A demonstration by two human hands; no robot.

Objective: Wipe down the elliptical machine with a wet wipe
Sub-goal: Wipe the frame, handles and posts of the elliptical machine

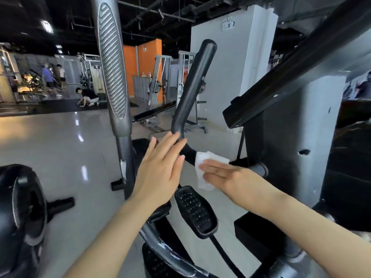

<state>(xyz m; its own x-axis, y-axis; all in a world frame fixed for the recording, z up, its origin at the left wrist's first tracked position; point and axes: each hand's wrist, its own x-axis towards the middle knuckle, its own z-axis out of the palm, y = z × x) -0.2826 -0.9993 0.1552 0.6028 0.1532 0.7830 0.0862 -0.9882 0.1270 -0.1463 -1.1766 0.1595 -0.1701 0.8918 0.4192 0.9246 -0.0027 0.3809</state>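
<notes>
gym | weight machines [160, 77], bench [152, 115], plate rack [197, 117]

White wet wipe [202, 171] draped over black curved elliptical handlebar [192, 85], crumpled, hanging below the bar.

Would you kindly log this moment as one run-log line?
step: wiping handlebar | right hand: flat on wet wipe | left hand: open beside bar

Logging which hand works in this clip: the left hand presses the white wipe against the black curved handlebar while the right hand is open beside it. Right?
Not quite. In the head view it is the right hand that presses the white wipe against the black curved handlebar, fingers straight. The left hand is the open one beside it, holding nothing.
</notes>
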